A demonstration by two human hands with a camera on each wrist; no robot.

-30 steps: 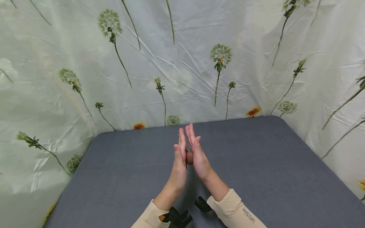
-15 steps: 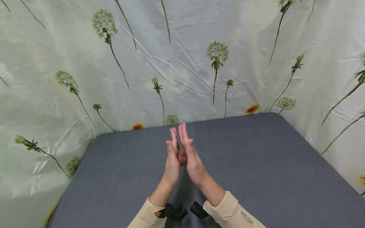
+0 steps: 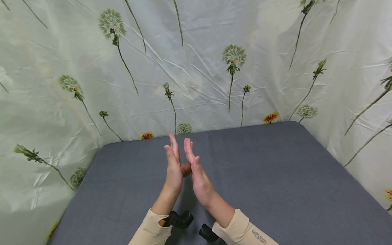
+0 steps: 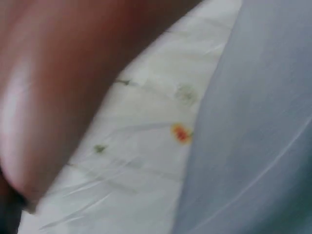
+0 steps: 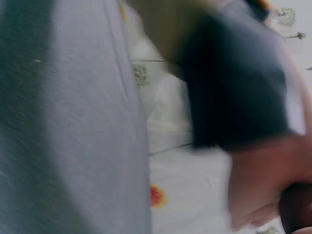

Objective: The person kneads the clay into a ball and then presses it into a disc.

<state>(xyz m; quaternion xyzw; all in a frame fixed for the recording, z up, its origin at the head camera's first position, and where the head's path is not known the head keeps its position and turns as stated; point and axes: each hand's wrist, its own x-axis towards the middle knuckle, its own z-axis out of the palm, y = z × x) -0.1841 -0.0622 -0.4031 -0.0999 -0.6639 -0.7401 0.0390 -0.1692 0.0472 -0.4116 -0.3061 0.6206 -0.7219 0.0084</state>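
The left hand [image 3: 174, 174] and right hand [image 3: 201, 183] are farther left, the left one now reaching ahead. Fingers straight, palms face each other. The brown ball [image 3: 185, 169] (roundish, no long side shows) sits between, touching both.

A curtained-off space is seen; whether home or studio cannot be told. It is enclosed by a glossy white fabric curtain [image 3: 196, 68] printed with green dandelions [image 3: 234, 54], hung around a grey cloth-covered worktop [image 3: 260, 177].
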